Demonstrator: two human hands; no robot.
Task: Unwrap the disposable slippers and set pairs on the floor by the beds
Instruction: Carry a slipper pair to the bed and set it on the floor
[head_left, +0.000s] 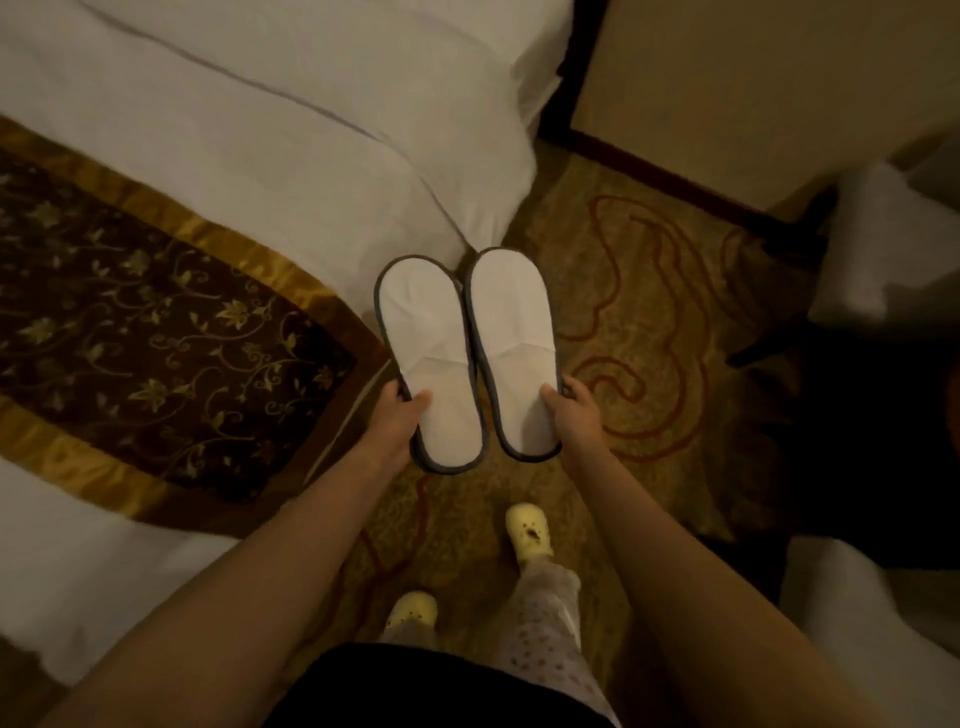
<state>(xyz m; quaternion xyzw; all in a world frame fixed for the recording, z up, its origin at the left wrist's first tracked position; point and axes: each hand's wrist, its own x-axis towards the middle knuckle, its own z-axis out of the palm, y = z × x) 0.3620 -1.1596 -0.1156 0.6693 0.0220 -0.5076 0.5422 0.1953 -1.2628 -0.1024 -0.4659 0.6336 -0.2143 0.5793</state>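
Note:
Two white disposable slippers with dark grey edging are held side by side above the carpet, toes pointing away from me. My left hand (400, 415) grips the heel end of the left slipper (428, 338), thumb on top. My right hand (571, 410) grips the heel end of the right slipper (511, 332) the same way. Neither slipper has any wrapper on it. The bed (260, 156), with white linen, lies to the left, and its corner is just beyond the slipper toes.
A brown and gold floral runner (156, 364) crosses the bed. Patterned carpet (649, 291) covers the floor ahead and right. White-cushioned dark furniture (883, 249) stands at the right, with another white cushion (857, 623) lower right. My feet in yellow clogs (530, 535) stand on the carpet.

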